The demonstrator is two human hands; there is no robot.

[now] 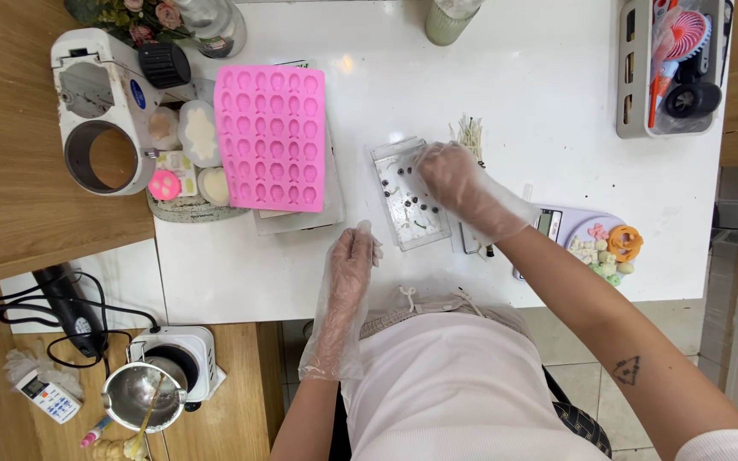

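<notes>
Step in hand, prob.: placing small dark bits into clear plastic tray (409, 207) at table centre, right of pink silicone mould (272, 139). Right hand (454, 177), gloved, fingers bent over tray's far end; pinch unclear. Left hand (350, 263), gloved, fingers loosely extended near tray, holding nothing. Next move calls for fine fingertip placement w/o nudging tray.

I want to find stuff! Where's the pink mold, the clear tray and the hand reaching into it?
pink mold (272, 137): head view, middle of its cavity grid.
clear tray (407, 205): head view, its floor with dark specks.
right hand (448, 175): head view, back of the gloved hand.
</notes>
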